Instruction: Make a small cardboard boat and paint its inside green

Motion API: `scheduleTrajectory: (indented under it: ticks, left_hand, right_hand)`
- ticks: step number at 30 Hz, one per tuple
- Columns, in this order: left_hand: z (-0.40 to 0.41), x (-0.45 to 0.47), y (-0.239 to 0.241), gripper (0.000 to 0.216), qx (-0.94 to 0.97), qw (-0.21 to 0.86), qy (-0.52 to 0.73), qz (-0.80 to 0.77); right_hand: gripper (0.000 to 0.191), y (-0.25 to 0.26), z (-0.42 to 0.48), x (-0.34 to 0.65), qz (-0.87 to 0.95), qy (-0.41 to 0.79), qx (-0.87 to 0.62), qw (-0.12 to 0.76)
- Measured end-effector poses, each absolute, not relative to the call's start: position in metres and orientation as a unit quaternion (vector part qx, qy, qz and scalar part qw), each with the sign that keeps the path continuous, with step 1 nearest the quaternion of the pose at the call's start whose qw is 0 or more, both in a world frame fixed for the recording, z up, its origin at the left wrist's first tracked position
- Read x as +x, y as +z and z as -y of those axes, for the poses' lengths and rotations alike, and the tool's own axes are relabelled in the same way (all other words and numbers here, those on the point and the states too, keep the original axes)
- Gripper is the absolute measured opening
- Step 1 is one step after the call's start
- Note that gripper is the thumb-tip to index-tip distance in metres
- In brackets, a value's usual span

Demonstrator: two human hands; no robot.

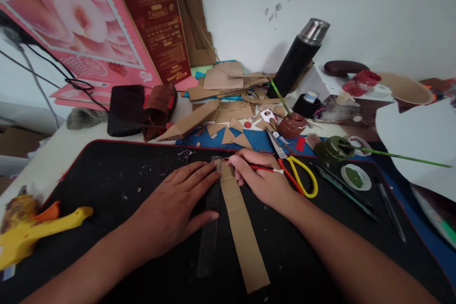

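My left hand (180, 195) lies flat with fingers stretched, pressing on a clear ruler (208, 247). Beside the ruler runs a long cardboard strip (242, 237), with faint crosswise creases near its far part. Pinched in my right hand (261, 178) is a slim red and black pencil (262, 167) with a pale end. Its tip is near the far end of the strip, mostly hidden by my fingers. Just right of that hand rest scissors (302, 175) with yellow and red handles, blades pointing away.
A black mat (142, 266) lies under the work. A yellow glue gun (46, 230) is at left. Rightward are a green paint jar (334, 148), a lid of green paint (356, 177) and a pen (391, 211). Behind are cardboard scraps (233, 111), a brown paint jar (292, 126) and a black flask (297, 59).
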State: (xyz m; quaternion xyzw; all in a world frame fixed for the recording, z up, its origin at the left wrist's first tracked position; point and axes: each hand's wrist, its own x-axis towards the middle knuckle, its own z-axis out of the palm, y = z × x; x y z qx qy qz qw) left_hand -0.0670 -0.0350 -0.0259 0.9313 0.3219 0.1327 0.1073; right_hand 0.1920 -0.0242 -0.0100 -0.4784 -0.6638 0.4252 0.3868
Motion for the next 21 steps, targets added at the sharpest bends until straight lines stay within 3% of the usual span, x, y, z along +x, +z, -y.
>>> scheduleTrajectory:
  ticks: [21]
  left_hand:
    - [0.0356, -0.0665, -0.0270, 0.073, 0.929, 0.117, 0.129, -0.327]
  right_hand:
    - [0.044, -0.0079, 0.0275, 0.1951, 0.702, 0.390, -0.476, 0.359]
